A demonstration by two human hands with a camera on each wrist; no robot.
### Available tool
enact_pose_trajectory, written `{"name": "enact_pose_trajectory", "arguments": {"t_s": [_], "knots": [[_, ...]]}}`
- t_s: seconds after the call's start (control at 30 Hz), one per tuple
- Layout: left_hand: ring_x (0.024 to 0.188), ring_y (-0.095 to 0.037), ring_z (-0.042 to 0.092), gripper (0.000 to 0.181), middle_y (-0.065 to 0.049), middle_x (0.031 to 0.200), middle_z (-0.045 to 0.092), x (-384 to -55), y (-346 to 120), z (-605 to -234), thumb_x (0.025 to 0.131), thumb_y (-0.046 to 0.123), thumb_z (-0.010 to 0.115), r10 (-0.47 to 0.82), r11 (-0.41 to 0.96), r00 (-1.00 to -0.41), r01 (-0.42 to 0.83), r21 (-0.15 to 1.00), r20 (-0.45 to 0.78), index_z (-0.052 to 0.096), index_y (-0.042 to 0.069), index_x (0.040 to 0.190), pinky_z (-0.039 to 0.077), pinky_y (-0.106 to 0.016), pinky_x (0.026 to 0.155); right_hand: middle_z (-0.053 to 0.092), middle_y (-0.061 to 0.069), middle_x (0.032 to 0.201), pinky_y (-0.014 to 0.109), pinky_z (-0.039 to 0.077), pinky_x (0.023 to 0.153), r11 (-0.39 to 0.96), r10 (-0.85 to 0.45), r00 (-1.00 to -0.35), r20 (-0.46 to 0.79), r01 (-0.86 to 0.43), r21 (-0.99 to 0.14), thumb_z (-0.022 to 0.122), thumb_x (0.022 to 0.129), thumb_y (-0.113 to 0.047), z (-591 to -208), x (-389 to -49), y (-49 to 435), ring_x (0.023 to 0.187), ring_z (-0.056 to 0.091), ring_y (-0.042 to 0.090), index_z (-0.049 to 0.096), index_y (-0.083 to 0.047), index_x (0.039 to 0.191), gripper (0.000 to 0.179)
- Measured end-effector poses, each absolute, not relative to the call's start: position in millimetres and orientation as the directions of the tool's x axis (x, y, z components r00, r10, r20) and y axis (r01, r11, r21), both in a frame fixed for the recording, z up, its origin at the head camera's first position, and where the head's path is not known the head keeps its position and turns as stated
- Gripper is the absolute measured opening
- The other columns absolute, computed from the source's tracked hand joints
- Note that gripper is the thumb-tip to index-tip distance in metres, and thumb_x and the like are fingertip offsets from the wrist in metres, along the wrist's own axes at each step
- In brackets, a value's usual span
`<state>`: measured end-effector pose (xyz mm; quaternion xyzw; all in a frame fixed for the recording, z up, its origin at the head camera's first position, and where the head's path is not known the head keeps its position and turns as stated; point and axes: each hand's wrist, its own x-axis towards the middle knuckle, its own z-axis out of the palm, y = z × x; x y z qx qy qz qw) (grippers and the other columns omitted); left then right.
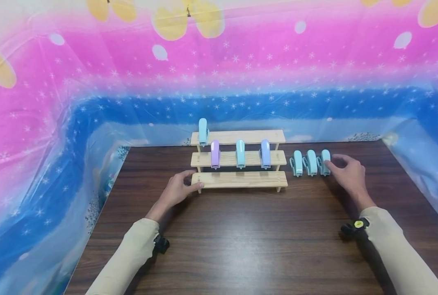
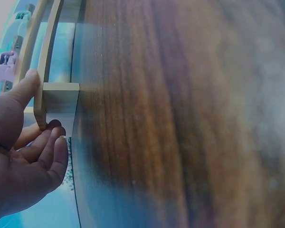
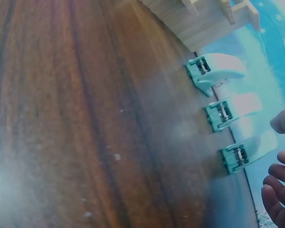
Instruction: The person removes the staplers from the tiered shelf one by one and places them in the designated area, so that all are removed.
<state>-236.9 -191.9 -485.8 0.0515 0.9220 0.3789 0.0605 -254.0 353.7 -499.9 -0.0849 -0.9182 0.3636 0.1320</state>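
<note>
My left hand (image 1: 178, 189) grips the left end of the bottom shelf (image 1: 241, 179) of a three-step wooden rack, thumb on top and fingers at its end. My right hand (image 1: 349, 171) is at the rightmost of three mint mini staplers (image 1: 325, 162), its thumb over that stapler's edge in the head view. In the right wrist view its fingers (image 3: 275, 190) are loosely bent around the stapler's far end, not closed on it. The other two mint staplers, one in the middle (image 1: 310, 162) and one at left (image 1: 296, 163), stand upright on the table.
A light blue stapler (image 1: 202, 131) stands on the top shelf. The middle shelf (image 1: 226, 159) holds a purple stapler (image 1: 215, 154), a mint one (image 1: 240, 153) and a lavender one (image 1: 265, 154). The brown wooden table (image 1: 233, 241) meets a patterned cloth (image 1: 222, 102) behind.
</note>
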Motion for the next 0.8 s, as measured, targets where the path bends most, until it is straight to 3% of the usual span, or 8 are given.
{"name": "enact_pose_trajectory", "arguments": {"t_s": [0.23,0.4,0.53,0.7,0.8], "knots": [[0.104,-0.026,0.067,0.073,-0.019,0.129,0.067,-236.9,-191.9,-486.5,0.093,0.047,0.075,0.144,0.706,-0.988,0.057,0.706,-0.064,0.052,0.006,0.149,0.056,-0.04,0.08,0.057,0.024,0.143,0.065,0.034,0.106,0.7,0.234,-0.952,0.196,0.026,-0.713,0.062,0.094,-0.063,-483.5,-249.2,348.4,0.136,0.044,0.047,0.06,-0.006,0.141,0.074],[0.102,-0.026,0.067,0.072,-0.018,0.126,0.068,-236.6,-191.6,-485.5,0.092,0.046,0.075,0.144,0.705,-0.988,0.061,0.707,-0.059,0.053,0.006,0.148,0.055,-0.039,0.078,0.063,0.02,0.136,0.058,0.04,0.102,0.702,0.218,-0.941,0.259,-0.033,-0.712,0.064,0.094,-0.06,-470.9,-246.2,336.5,0.128,0.053,0.04,0.063,-0.009,0.138,0.068],[0.101,-0.025,0.067,0.072,-0.017,0.126,0.068,-237.4,-191.7,-485.6,0.092,0.046,0.076,0.145,0.704,-0.988,0.06,0.707,-0.06,0.053,0.007,0.148,0.055,-0.039,0.078,0.068,0.019,0.128,0.046,0.044,0.091,0.71,0.215,-0.926,0.311,-0.071,-0.701,0.067,0.094,-0.056,-459.5,-243.2,322.2,0.115,0.061,0.035,0.066,-0.01,0.134,0.061],[0.099,-0.025,0.066,0.073,-0.018,0.126,0.068,-238.6,-192.5,-486.8,0.092,0.046,0.076,0.144,0.701,-0.987,0.054,0.711,-0.067,0.052,0.007,0.148,0.054,-0.038,0.076,0.072,0.016,0.119,0.021,0.045,0.071,0.71,0.187,-0.91,0.369,-0.135,-0.691,0.07,0.093,-0.053,-448.7,-243.3,303.8,0.091,0.066,0.022,0.07,-0.014,0.131,0.054],[0.097,-0.024,0.066,0.072,-0.018,0.126,0.068,-238.4,-192.3,-486.6,0.092,0.046,0.076,0.142,0.705,-0.988,0.056,0.707,-0.063,0.053,0.007,0.148,0.054,-0.036,0.075,0.074,0.012,0.117,0.016,0.045,0.061,0.697,0.165,-0.908,0.385,-0.169,-0.697,0.071,0.093,-0.053,-444.4,-242.6,293.9,0.081,0.064,0.011,0.07,-0.016,0.132,0.054]]}}
